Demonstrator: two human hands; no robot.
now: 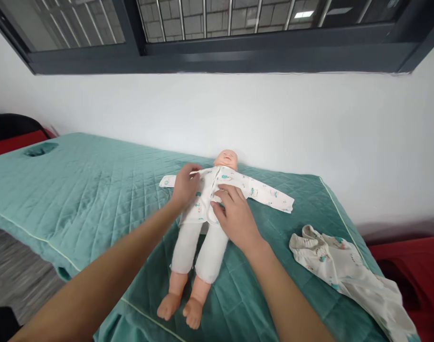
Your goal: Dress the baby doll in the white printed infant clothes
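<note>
Head camera, and both hands are right at the shirt, a white one with a small print, on a doll lying on its back on the green bed cover, head toward the wall, bare feet toward the viewer. Both sleeves stretch out sideways.

This shirt looks light, thin and soft, so expect it to fold and slip sideways rather than tear; pinching the front edges between thumb and fingertip seems the best hold. The doll's head and feet look firm and smooth, the white legs softer, the whole thing probably light enough to shift if tugged.

Now the hands! The left hand sits at the shirt's side, fingers bent; whether it pinches any cloth, I can't tell. The right hand is half open over the front, thumb apart from the curved fingers, fingertips at the cloth, no clear grip there. Off to the right, a second printed garment lies near the bed's edge.
</note>
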